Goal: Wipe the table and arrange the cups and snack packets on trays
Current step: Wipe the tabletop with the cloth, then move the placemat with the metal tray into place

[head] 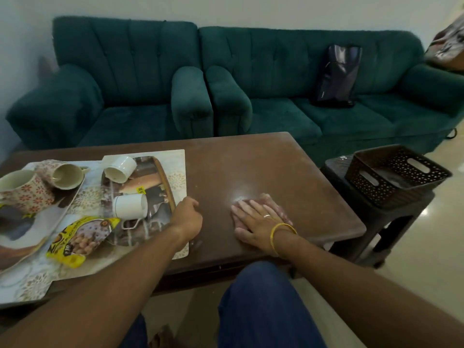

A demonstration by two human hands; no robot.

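Currently we're in the wipe step. Our right hand lies flat, fingers spread, pressing a pinkish cloth onto the brown wooden table; only the cloth's far edge shows past the fingertips, so we can't tell its weave. A gold bangle sits on that wrist, a ring on one finger. The tabletop looks matte and dusty, with one glare spot just beyond the fingers.

Our left hand is curled at the right edge of the oblong glossy brown tray; whether it grips the rim or just rests there, we can't tell.

The task's things are all on the left half, over pale floral placemats. A yellow crinkly snack packet lies partly over the tray's near end. Two white ceramic cups are tipped on their sides on that tray, one near and one far. Further left, a second tray carries a floral mug standing upright and a floral cup lying over.

Our guess at the next move: sweep the cloth across the bare right half, keeping the trays clear, then set the cups upright.

Beyond: a brown perforated plastic basket on a dark stool, then a teal velvet tufted sofa with a shiny dark bag.
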